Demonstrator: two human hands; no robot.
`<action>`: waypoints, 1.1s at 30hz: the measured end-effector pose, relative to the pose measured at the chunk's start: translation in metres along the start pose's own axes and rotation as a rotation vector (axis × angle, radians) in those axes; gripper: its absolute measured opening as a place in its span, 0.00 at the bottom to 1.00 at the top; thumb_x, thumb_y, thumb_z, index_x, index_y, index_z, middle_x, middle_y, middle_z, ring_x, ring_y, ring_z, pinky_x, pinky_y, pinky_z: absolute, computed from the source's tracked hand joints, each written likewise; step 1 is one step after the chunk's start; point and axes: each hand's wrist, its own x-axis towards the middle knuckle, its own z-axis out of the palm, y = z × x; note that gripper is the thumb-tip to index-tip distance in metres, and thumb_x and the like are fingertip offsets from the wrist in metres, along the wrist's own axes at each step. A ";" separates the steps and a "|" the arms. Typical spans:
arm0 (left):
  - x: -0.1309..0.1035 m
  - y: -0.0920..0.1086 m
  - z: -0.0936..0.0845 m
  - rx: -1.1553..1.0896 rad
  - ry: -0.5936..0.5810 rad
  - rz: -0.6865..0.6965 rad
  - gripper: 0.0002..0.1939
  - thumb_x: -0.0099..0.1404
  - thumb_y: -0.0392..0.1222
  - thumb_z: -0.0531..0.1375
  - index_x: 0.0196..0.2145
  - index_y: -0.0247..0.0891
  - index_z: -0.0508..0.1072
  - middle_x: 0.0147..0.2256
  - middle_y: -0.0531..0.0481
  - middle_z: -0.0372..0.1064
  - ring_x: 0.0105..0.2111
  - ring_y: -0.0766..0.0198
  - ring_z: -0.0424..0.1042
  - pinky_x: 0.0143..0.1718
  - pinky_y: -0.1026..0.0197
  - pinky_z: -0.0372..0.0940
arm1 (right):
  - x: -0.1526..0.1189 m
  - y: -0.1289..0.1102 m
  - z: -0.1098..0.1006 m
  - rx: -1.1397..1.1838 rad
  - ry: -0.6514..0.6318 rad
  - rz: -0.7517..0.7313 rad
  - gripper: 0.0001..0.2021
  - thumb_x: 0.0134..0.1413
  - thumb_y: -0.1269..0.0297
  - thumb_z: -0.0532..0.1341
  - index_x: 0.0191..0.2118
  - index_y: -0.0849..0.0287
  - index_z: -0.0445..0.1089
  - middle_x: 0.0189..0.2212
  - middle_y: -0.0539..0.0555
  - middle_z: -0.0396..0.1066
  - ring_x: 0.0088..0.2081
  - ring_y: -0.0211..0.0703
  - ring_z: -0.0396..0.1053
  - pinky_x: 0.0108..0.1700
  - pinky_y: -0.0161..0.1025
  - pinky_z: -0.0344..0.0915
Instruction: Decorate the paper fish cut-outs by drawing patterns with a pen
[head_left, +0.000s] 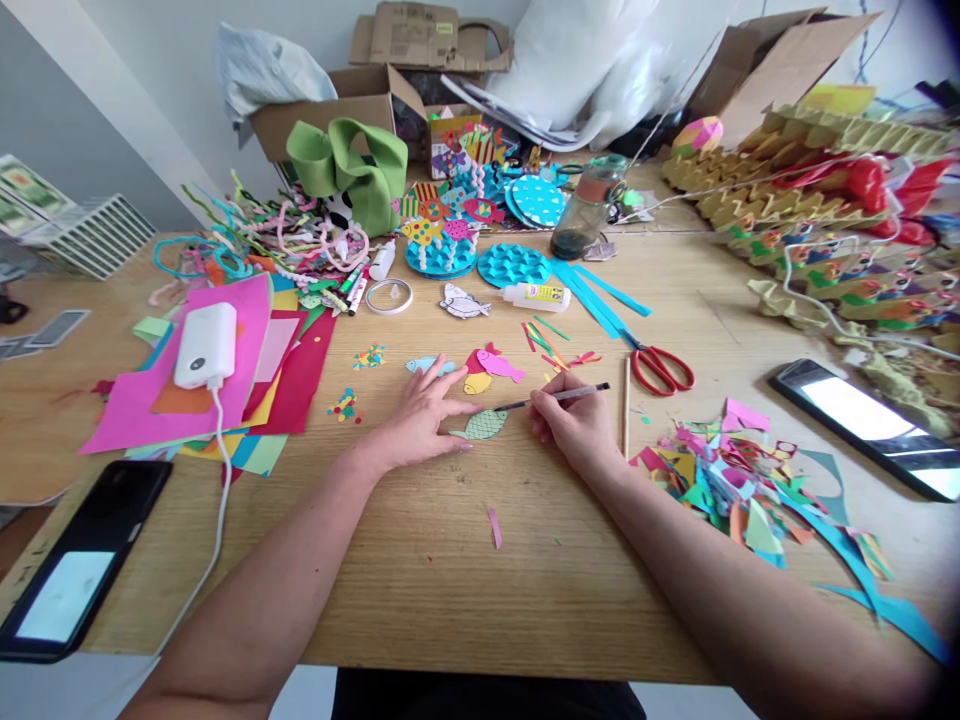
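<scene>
A green paper fish with dark crossed lines lies flat on the wooden table. My left hand rests beside it, fingers spread, with the thumb and a finger at its left edge. Between the fingertips of my right hand is a thin dark pencil or pen, its tip at the fish's upper right edge. Just beyond my hands are a light blue paper fish, partly under my left fingers, a yellow fish and a pink fish overlapping a red one.
Red-handled scissors and a wooden stick lie right of my hand, near a heap of paper scraps. A glue bottle lies farther back. Coloured sheets carry a white power bank. Phones lie at both sides.
</scene>
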 end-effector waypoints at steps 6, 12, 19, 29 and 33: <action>0.001 0.000 0.000 -0.001 0.005 0.012 0.26 0.56 0.48 0.70 0.52 0.49 0.74 0.67 0.47 0.46 0.68 0.41 0.33 0.65 0.36 0.41 | 0.000 -0.001 0.000 0.007 0.008 0.018 0.10 0.41 0.63 0.64 0.23 0.56 0.60 0.14 0.47 0.67 0.13 0.35 0.62 0.12 0.30 0.57; 0.001 0.001 0.000 -0.005 0.005 0.004 0.25 0.55 0.48 0.70 0.52 0.49 0.75 0.67 0.46 0.47 0.68 0.41 0.33 0.65 0.36 0.41 | 0.000 -0.001 0.000 -0.014 -0.004 0.013 0.10 0.42 0.63 0.64 0.23 0.56 0.60 0.14 0.46 0.66 0.13 0.34 0.61 0.12 0.30 0.57; 0.000 -0.001 0.001 -0.012 0.012 0.009 0.26 0.55 0.47 0.70 0.52 0.49 0.75 0.67 0.46 0.47 0.68 0.41 0.33 0.65 0.36 0.41 | -0.001 -0.002 -0.001 -0.005 -0.008 0.010 0.09 0.42 0.64 0.63 0.23 0.56 0.61 0.14 0.46 0.67 0.13 0.34 0.62 0.13 0.29 0.57; 0.000 -0.001 0.001 -0.030 0.015 0.009 0.26 0.55 0.48 0.70 0.52 0.50 0.75 0.67 0.48 0.47 0.68 0.42 0.33 0.65 0.36 0.40 | -0.001 -0.001 -0.001 -0.003 -0.012 0.015 0.09 0.42 0.65 0.63 0.23 0.57 0.61 0.14 0.46 0.67 0.13 0.34 0.62 0.13 0.29 0.57; 0.000 -0.001 0.000 -0.019 0.007 0.010 0.25 0.55 0.48 0.70 0.52 0.50 0.75 0.67 0.48 0.47 0.69 0.42 0.33 0.65 0.36 0.40 | -0.001 -0.001 -0.001 -0.019 -0.020 0.021 0.09 0.42 0.65 0.63 0.22 0.56 0.61 0.14 0.46 0.66 0.12 0.34 0.60 0.12 0.29 0.55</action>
